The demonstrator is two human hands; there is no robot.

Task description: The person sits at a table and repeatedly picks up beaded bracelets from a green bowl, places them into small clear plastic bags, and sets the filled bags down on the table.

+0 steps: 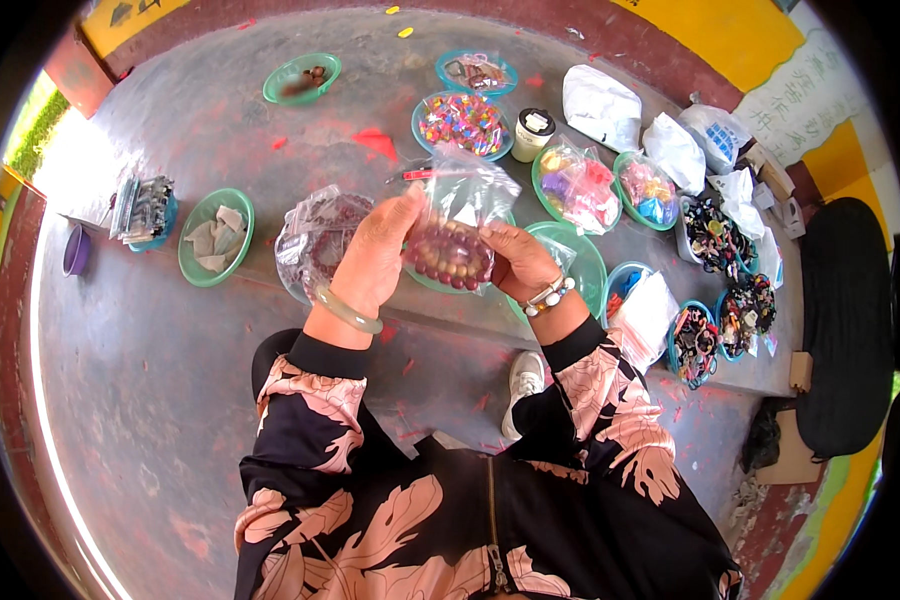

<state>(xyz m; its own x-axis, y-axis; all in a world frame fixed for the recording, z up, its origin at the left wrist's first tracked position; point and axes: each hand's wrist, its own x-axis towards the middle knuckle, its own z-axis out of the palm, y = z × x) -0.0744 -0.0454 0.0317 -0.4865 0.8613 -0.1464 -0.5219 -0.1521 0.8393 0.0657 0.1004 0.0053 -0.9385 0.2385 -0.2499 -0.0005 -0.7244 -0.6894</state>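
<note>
Between my two hands is a clear plastic zip bag [470,185], held up in front of me, with dark red and tan beaded bracelets [448,256] in its lower part. My left hand [375,245] pinches the bag's left edge near the top. On the other side, my right hand [523,262] grips its right edge lower down. Just below the bag are two green basins, one mostly hidden behind it and one [580,255] beside my right wrist. Left of my left hand lies a clear bag of dark red beads [310,240].
A green basin [245,255] with pale packets stands left, beside stacked packets [142,210] and a purple bowl [77,250]. Farther off are a basin of colourful pieces [430,143] and a lidded cup [530,148]. White bags [602,108] and several filled basins line the right.
</note>
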